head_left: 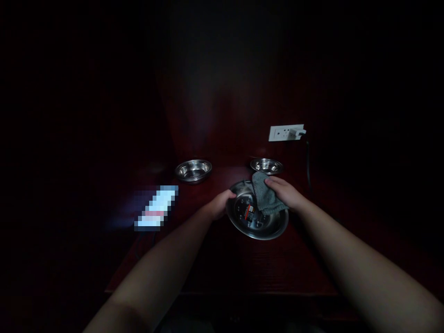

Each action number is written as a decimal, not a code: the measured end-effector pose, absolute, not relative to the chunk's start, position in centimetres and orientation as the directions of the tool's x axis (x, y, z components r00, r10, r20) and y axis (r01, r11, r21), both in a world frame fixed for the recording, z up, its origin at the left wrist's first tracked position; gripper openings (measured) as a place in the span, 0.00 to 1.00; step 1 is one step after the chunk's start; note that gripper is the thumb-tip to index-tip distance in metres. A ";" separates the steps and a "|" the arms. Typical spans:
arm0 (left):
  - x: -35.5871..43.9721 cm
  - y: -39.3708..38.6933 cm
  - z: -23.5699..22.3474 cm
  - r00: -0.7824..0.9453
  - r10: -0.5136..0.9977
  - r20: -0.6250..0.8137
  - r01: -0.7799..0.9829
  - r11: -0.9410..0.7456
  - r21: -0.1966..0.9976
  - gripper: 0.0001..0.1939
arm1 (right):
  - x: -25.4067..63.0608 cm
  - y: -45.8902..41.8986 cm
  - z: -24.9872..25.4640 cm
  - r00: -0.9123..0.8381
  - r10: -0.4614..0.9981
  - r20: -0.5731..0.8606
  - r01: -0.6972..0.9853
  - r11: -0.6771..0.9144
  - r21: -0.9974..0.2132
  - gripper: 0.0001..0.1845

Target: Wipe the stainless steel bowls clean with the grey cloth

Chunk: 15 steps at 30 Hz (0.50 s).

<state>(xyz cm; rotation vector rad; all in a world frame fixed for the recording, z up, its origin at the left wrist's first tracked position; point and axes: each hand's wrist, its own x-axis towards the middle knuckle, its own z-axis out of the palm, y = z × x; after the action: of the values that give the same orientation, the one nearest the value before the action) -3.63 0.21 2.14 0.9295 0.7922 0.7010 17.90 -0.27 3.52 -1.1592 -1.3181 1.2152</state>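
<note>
A shiny metal bowl (243,226) is held tilted above the dark red table, its inside turned toward me. My left hand (222,203) grips the bowl's left rim, with the thumb over the edge. A small label with orange, white and black parts (249,212) shows on the bowl's inner bottom. In my right hand (286,192) is a grey-green cloth (268,196), pinched under the thumb. The cloth lies over the bowl's upper right rim and hangs into its inside. The fingers of my right hand are mostly hidden by the cloth.
Two more metal bowls stand at the back, one on the left (193,171) and one on the right (266,165). A lit, pixelated screen (157,208) is at left. A wall socket (286,132) holds a plug with a hanging dark cable (308,162). The table's front edge (260,293) is near me.
</note>
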 end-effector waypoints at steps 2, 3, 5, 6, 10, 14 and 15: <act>-3.7 0.3 2.2 0.521 0.803 -0.289 -0.191 0.440 0.877 0.14 | 18.1 -0.2 3.8 -0.063 0.996 0.059 0.010 0.060 -0.998 0.15; -3.8 0.3 2.2 0.516 0.808 -0.284 -0.202 0.437 0.876 0.15 | 18.3 -0.1 3.9 -0.042 0.997 0.070 0.018 0.071 -0.997 0.16; -3.8 0.4 2.1 0.506 0.821 -0.264 -0.225 0.421 0.878 0.15 | 18.8 0.1 4.0 0.003 0.993 0.122 0.109 0.121 -0.987 0.16; -3.7 0.4 2.1 0.501 0.826 -0.259 -0.230 0.416 0.880 0.16 | 19.0 0.1 4.1 0.022 0.986 0.164 0.191 0.157 -0.969 0.16; -3.5 0.5 1.9 0.499 0.830 -0.251 -0.229 0.406 0.885 0.17 | 19.6 0.2 4.3 0.043 0.951 0.307 0.430 0.260 -0.864 0.17; -3.4 0.7 1.7 0.491 0.841 -0.228 -0.250 0.387 0.888 0.16 | 19.5 -0.2 4.5 -0.034 0.972 0.232 0.375 0.228 -0.898 0.21; -3.4 0.8 1.6 0.492 0.841 -0.226 -0.252 0.386 0.888 0.16 | 19.5 -0.3 4.5 -0.046 0.976 0.212 0.365 0.214 -0.906 0.21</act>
<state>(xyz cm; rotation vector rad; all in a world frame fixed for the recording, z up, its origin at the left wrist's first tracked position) -3.36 0.76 1.65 0.9155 0.7649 0.7896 19.47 -0.29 4.53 -1.3015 -1.5778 0.8448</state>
